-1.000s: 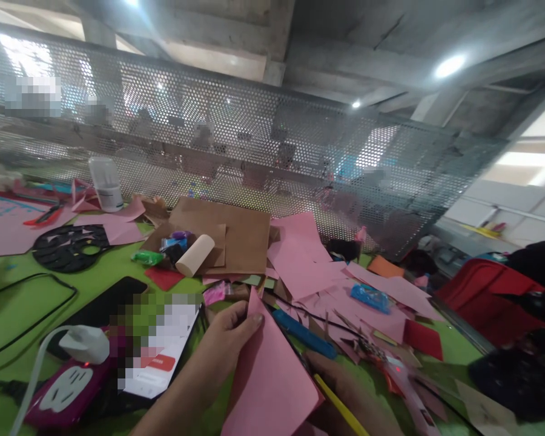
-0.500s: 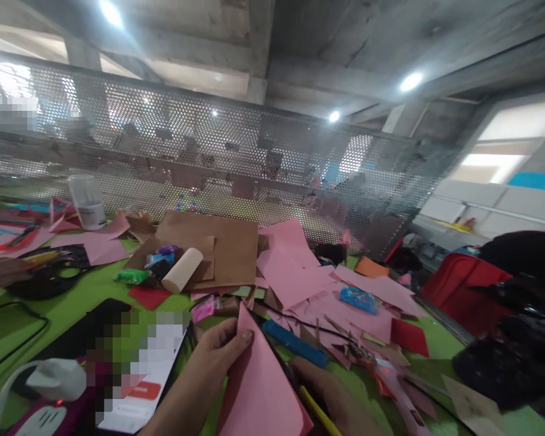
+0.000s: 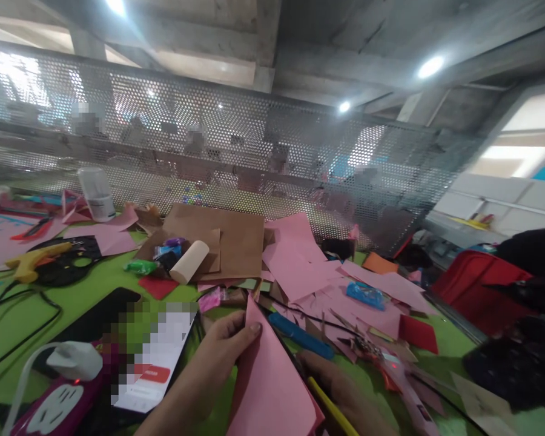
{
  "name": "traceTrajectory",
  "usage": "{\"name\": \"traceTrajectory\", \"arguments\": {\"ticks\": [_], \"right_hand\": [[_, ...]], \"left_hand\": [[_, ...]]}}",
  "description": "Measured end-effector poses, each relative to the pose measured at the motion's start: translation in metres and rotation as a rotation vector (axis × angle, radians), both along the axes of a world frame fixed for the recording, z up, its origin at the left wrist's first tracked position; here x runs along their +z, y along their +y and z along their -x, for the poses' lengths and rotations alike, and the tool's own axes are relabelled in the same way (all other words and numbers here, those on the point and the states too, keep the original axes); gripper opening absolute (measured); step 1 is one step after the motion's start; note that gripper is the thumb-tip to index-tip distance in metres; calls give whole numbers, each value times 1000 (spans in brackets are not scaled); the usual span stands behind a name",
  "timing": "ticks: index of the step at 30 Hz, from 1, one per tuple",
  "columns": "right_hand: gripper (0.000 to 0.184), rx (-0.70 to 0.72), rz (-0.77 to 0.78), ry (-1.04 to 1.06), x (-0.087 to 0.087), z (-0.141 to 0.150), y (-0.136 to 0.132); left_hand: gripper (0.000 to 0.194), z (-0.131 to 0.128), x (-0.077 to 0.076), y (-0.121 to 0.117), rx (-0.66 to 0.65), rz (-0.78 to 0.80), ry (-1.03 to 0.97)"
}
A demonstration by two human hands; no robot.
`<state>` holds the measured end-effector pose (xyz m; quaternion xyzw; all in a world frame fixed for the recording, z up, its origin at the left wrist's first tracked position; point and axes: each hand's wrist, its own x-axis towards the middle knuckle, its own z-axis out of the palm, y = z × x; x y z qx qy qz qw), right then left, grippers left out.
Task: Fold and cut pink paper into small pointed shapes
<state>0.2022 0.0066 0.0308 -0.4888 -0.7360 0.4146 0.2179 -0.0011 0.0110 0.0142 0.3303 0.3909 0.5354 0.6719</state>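
My left hand (image 3: pixel 229 345) is closed on a folded piece of pink paper (image 3: pixel 270 384), the thumb pressed on its upper left side. The paper's narrow tip points away from me. Along its right edge my right hand (image 3: pixel 340 387) is closed round a slim yellow-and-black tool (image 3: pixel 329 406); its kind is not clear, as the fingers and the paper hide much of it. Just beyond lies a long blue tool (image 3: pixel 302 335), touched by neither hand.
Pink sheets (image 3: pixel 295 260), brown cardboard (image 3: pixel 240 242) and a cream roll (image 3: pixel 189 261) lie beyond my hands. To the left are a phone (image 3: pixel 140 387), a purple power strip (image 3: pixel 54 412) and a yellow glue gun (image 3: pixel 36 260). A corded pink tool (image 3: pixel 406 387) lies right.
My view has shifted slightly, while both hands keep their hold on the paper and the tool. Another hand at the far left, by the yellow glue gun, has left the view.
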Motion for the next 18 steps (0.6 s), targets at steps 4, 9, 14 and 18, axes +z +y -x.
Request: {"name": "traceTrajectory", "arguments": {"ticks": [4, 9, 14, 18], "right_hand": [[25, 11, 105, 62, -1, 0, 1], [19, 35, 158, 66, -4, -1, 5], [20, 49, 117, 47, -10, -4, 8], [25, 90, 61, 49, -14, -6, 10]], "left_hand": [[46, 0, 1, -1, 4, 25, -3], [48, -1, -1, 0, -21, -4, -41], [46, 0, 1, -3, 24, 37, 39], [41, 2, 1, -5, 170, 52, 132]]}}
